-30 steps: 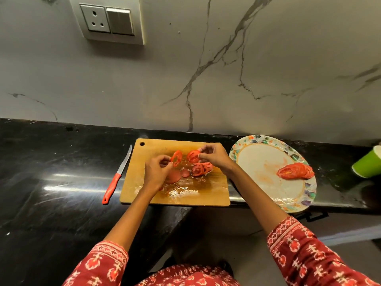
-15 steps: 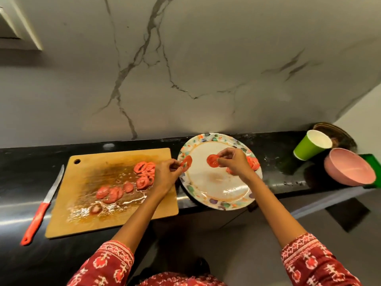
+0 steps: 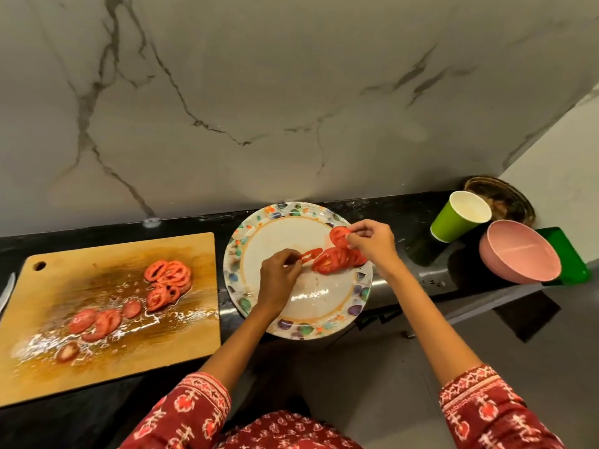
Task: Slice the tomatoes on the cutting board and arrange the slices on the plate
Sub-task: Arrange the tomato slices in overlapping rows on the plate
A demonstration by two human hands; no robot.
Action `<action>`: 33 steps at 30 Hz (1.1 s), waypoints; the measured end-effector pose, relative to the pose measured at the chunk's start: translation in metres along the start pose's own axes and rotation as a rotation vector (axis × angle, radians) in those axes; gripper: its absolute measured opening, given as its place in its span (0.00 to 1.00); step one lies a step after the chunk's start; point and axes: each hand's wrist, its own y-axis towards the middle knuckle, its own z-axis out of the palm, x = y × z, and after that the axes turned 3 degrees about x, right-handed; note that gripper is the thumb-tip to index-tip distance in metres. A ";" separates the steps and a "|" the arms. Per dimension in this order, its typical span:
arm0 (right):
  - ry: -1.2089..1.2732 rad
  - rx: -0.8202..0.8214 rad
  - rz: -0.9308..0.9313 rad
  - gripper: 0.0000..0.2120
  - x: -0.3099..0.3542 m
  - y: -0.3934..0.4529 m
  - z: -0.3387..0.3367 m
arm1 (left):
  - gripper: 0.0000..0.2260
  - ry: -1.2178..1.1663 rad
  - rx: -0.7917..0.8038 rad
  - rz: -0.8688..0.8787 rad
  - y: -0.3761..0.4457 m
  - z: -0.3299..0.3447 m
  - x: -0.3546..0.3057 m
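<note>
Nearest are two red sleeves [image 3: 486,406] printed with a pale woven-look motif; no writing can be read anywhere. Beyond them the left hand [image 3: 278,280] pinches a thin, ring-like slice [image 3: 311,254] by its edge over the plate [image 3: 256,222], and the right hand [image 3: 372,243] pinches a fuller round slice [image 3: 338,236] between thumb and fingertips, just above a short overlapping row of slices [image 3: 334,260] lying right of the plate's middle. The plate is round and glossy, white in the centre with an orange ring and a rim of coloured blotches, and it hangs partly over the front edge of the black, polished tabletop [image 3: 402,209]. To its left lies a wooden board [image 3: 97,351], rectangular with rounded corners and a hole at one corner, wet and darkened with juice; on it rest more tomato rounds [image 3: 167,280] in a loose heap, and a few flatter pieces [image 3: 97,320] nearer the front. A knife blade [image 3: 7,291] shows at the left edge. Farther right stand a pink bowl [image 3: 518,251] and a green paper cup [image 3: 460,217], before a grey-veined marble wall [image 3: 291,92].
</note>
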 end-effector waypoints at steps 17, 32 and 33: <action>0.044 0.052 -0.033 0.07 -0.016 0.024 -0.017 | 0.17 0.036 0.122 -0.019 -0.002 0.035 0.007; 0.032 0.116 -0.036 0.07 -0.009 0.007 -0.022 | 0.27 0.158 0.079 -0.115 -0.011 0.035 0.009; 0.019 0.141 -0.035 0.08 -0.006 0.004 -0.019 | 0.27 0.153 0.067 -0.117 -0.012 0.029 0.012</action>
